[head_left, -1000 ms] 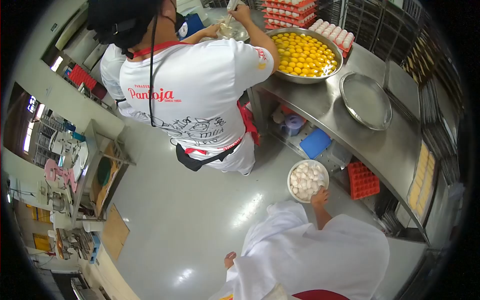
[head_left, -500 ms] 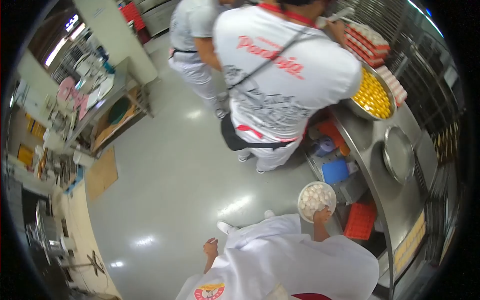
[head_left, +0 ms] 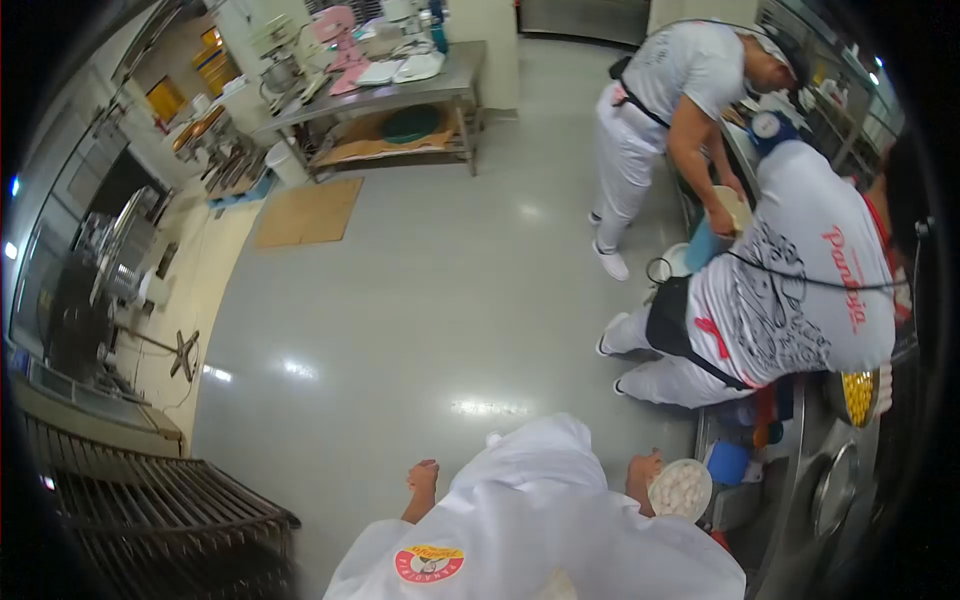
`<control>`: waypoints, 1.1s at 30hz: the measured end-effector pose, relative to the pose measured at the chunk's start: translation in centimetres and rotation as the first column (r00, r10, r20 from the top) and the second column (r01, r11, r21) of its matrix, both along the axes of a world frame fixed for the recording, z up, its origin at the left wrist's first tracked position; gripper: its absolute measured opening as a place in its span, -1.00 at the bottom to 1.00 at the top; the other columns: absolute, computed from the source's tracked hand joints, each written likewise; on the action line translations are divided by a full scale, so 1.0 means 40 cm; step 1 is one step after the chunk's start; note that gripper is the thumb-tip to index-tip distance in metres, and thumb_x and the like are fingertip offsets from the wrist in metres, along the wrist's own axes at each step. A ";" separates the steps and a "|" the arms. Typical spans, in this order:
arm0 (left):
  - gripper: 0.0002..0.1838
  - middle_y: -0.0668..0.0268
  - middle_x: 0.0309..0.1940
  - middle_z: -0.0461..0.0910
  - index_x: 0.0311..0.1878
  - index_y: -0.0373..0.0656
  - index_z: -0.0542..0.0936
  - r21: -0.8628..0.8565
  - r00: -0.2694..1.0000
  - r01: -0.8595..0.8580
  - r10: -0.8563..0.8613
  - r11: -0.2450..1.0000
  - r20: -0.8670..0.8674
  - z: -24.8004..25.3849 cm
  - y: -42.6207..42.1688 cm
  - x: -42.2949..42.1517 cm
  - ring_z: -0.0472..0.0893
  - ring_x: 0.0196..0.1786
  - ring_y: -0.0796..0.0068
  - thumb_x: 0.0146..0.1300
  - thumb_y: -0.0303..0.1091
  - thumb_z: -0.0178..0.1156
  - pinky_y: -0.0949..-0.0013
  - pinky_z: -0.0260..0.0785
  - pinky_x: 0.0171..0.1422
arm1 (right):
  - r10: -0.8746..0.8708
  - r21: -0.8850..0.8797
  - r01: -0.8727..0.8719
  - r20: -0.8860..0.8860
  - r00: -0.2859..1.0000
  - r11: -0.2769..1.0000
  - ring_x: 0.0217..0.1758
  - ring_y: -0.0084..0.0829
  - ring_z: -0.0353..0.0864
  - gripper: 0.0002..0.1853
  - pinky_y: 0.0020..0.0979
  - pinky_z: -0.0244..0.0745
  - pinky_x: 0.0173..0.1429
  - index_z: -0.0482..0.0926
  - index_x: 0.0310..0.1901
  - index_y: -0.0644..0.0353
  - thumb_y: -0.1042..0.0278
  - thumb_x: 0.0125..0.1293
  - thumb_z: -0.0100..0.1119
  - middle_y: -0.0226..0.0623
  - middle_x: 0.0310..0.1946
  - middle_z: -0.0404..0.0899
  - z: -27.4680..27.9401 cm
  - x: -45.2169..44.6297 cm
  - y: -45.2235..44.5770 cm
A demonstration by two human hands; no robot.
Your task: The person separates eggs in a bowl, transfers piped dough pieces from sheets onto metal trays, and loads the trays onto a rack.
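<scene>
White bucket (head_left: 693, 464) beside right grip (head_left: 644, 468); finger contact unclear.

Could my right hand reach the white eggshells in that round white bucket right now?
Probably yes: your bare right hand is at the rim of the round white bucket, and nothing seems to cover the white eggshells inside.

the bucket (head_left: 703, 505) looks smooth plastic, the floor (head_left: 400, 320) glossy, the round pan (head_left: 836, 490) metal.
</scene>
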State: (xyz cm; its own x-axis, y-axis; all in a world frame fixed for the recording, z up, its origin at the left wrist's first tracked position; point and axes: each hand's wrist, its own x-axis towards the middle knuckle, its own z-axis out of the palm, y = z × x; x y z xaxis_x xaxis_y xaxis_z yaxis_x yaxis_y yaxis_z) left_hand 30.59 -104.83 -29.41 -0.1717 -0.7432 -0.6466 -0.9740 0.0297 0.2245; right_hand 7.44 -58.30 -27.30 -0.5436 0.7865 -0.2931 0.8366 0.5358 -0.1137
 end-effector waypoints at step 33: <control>-0.65 0.28 -0.15 0.64 -0.05 0.06 0.65 0.119 0.953 0.226 -0.194 0.967 -0.230 -0.064 -0.774 -0.577 0.60 -0.09 0.30 0.04 -0.21 0.20 0.25 0.41 0.07 | 0.202 -0.232 -0.244 -0.193 0.960 0.942 0.21 -0.19 0.17 -0.59 -0.02 0.13 0.19 0.48 -0.07 -0.28 0.36 -0.03 0.16 -0.33 0.04 0.30 -0.006 -0.744 -0.907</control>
